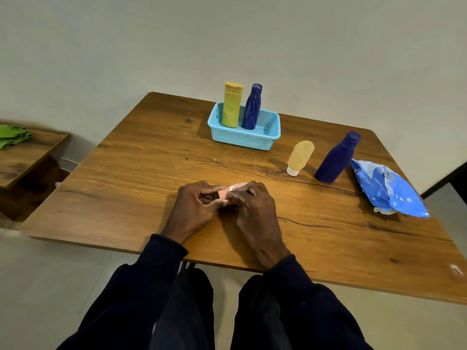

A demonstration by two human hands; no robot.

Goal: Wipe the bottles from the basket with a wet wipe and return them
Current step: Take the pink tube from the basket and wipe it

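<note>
Wooden table (151,160) under my hands, plain wall behind. Both my left hand (195,205) and right hand (252,205) are closed around a small pink bottle (223,193), with a white wipe (233,186) pressed on it. Past my right hand stand a pale tube (300,156) and a blue bottle (337,159), then the wipes pack (386,190). Farther ahead, the basket (242,138) holds a yellow bottle (231,106) and a dark bottle (251,107).
</note>
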